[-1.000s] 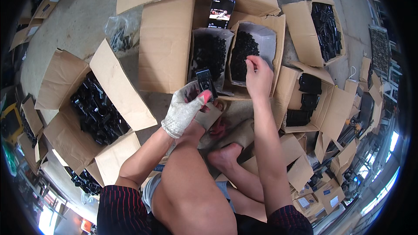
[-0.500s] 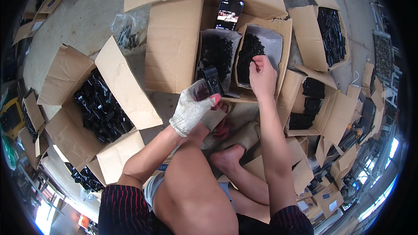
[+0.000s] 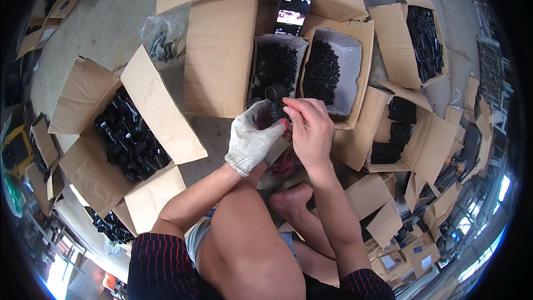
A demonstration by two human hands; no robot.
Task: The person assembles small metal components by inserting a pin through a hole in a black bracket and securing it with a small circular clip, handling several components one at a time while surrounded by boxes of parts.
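My left hand (image 3: 249, 140), in a whitish knit glove with a red patch near the thumb tip, grips a glossy black plastic part (image 3: 273, 93) with a rounded top. My bare right hand (image 3: 312, 133) is closed in a pinch against the side of that part; whatever is between its fingertips is too small or hidden. Just beyond both hands, two grey-lined trays sit in an open cardboard box (image 3: 219, 55). Small black pieces (image 3: 275, 69) fill much of the left tray; more small black pieces (image 3: 321, 72) lie along the left side of the right tray (image 3: 350, 58).
A phone (image 3: 292, 14) with a lit screen leans behind the trays. At left, an open carton (image 3: 91, 172) holds many glossy black parts. Other cartons with black parts stand at right (image 3: 388, 44) and nearer right (image 3: 361, 128). A clear plastic bag (image 3: 161, 36) lies on the floor.
My right hand has moved from over the right tray, toward me and left, to the black part in my left hand. The black part has turned; the left hand has shifted slightly.
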